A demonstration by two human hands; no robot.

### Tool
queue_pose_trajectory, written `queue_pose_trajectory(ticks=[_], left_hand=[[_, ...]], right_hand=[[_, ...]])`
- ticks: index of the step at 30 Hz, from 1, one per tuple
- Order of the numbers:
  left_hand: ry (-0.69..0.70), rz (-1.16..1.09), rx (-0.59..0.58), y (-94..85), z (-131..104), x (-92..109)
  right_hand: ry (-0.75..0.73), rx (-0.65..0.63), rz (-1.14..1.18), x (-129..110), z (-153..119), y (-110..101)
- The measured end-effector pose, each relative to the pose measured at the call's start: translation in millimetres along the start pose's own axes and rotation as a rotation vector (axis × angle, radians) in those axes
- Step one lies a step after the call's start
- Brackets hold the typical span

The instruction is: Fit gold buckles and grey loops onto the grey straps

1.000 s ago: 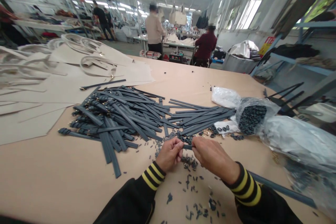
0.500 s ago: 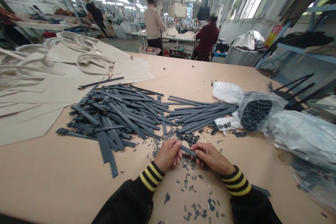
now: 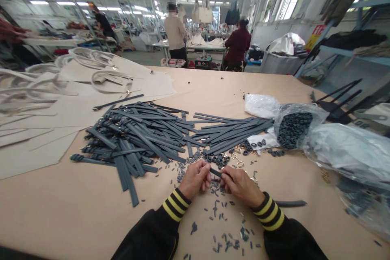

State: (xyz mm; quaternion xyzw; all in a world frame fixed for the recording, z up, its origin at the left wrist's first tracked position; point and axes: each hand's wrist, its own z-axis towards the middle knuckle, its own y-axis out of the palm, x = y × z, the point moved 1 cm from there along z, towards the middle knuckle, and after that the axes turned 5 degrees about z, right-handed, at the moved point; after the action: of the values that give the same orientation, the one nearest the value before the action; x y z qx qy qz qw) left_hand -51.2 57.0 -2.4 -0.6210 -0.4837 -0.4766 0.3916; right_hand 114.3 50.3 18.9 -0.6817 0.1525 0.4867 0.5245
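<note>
A dark strap spans the short gap between my two hands, above the table. My left hand pinches one end between thumb and fingers. My right hand grips it on the other side, and a stretch of dark strap shows beyond my right wrist. Just past my hands are black loops and gold rectangular rings. Small dark pieces are scattered on the tabletop beneath and nearer to me.
A large pile of dark straps lies left, with more loose straps behind my hands. Beige pieces cover the far left. Clear bags and a bag of black loops stand right. People work beyond the table.
My right hand has turned slightly and drawn a little to the left along the strap. The strap's part beyond my right wrist has swung and shifted left. The view has tilted slightly.
</note>
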Motion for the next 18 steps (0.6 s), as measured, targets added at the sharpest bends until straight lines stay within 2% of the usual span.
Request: queue_pose_trajectory(ticks=[4, 12, 14, 16, 18], left_hand=[[-0.004, 0.049, 0.013, 2.0, -2, 0], [-0.019, 0.17, 0.069, 6.8, -3, 4], [0.096, 0.298, 0.169, 8.2, -4, 5], [0.31, 0.483, 0.313, 10.5, -8, 8], [0.497, 0.638, 0.386, 14.4, -13, 11]], right_hand=[[0.09, -0.115, 0.214, 0, -1, -3], [0.204, -0.13, 0.423, -4, 1, -2], [0.188, -0.102, 0.459, -6, 1, -1], [0.166, -0.063, 0.483, -7, 1, 0], [0.15, -0.032, 0.502, -8, 1, 1]])
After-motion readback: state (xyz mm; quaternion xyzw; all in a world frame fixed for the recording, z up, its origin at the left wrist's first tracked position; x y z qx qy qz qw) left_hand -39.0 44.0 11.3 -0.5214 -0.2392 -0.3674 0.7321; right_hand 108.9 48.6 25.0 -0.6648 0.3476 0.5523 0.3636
